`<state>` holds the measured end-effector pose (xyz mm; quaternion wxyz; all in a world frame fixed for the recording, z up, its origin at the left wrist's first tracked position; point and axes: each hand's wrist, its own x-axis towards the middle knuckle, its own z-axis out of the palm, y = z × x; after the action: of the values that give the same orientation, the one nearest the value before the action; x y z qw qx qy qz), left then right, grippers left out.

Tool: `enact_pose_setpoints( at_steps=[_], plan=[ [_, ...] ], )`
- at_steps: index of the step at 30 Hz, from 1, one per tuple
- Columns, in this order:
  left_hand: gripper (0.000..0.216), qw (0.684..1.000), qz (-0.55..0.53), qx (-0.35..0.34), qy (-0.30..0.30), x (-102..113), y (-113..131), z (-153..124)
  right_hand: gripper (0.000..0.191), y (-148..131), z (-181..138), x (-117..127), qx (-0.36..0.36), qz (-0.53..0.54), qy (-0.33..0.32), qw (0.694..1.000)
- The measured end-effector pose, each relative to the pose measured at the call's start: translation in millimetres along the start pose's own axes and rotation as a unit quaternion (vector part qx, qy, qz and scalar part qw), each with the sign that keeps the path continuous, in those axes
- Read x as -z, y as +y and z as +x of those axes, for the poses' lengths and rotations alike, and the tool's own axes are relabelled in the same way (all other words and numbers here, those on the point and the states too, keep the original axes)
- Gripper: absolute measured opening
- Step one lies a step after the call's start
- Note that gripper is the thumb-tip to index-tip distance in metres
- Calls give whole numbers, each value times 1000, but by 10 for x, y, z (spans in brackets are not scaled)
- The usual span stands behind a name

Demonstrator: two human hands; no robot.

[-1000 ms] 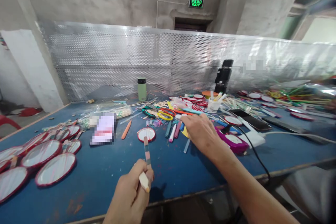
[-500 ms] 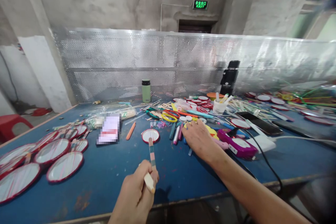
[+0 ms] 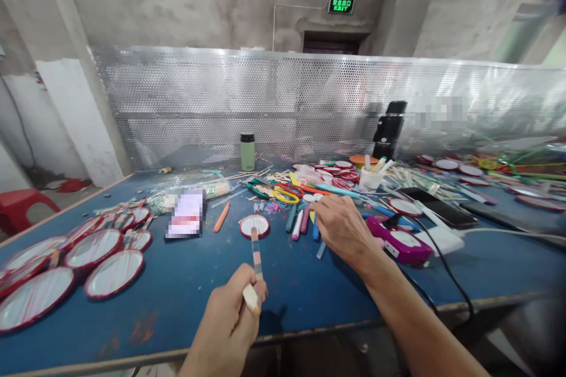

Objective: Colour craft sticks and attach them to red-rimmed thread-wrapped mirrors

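Note:
My left hand [image 3: 227, 324] is closed round the striped stick handle of a small round red-rimmed paddle [image 3: 254, 225], whose disc lies flat on the blue table [image 3: 177, 288]. My right hand [image 3: 342, 227] reaches over a cluster of coloured marker pens [image 3: 298, 221] beside the disc, its fingers curled down among them; I cannot make out whether they grip one. A purple device [image 3: 400, 244] lies just right of that hand.
Several larger red-rimmed discs [image 3: 71, 265] cover the table's left side. Scissors [image 3: 283, 193], a white cup [image 3: 369, 177], a green bottle [image 3: 247, 152], a black phone [image 3: 435, 203] with a cable and craft sticks crowd the back. A perforated metal screen [image 3: 309, 106] stands behind.
My right hand dropped onto the marker pens and then lifted slightly, staying over them. My left hand kept its hold on the paddle stick. The camera shifted a little to the left.

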<state>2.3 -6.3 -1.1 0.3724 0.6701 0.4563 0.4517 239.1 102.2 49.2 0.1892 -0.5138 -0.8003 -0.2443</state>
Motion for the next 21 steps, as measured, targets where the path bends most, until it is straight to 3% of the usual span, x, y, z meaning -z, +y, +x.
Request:
enact_pose_setpoints(
  at_steps=[6, 14, 21],
  plan=[
    [33, 999, 20, -27, 8, -10, -13, -3, 24, -13, -30, -39, 20, 100, 50, 994],
    [33, 999, 37, -29, -5, 16, -31, -4, 22, 34, -50, -110, -6, 203, 120, 972],
    [34, 1000, 3, 0, -2, -4, -33, -6, 23, -11, -41, -86, -12, 244, 127, 961]
  ],
)
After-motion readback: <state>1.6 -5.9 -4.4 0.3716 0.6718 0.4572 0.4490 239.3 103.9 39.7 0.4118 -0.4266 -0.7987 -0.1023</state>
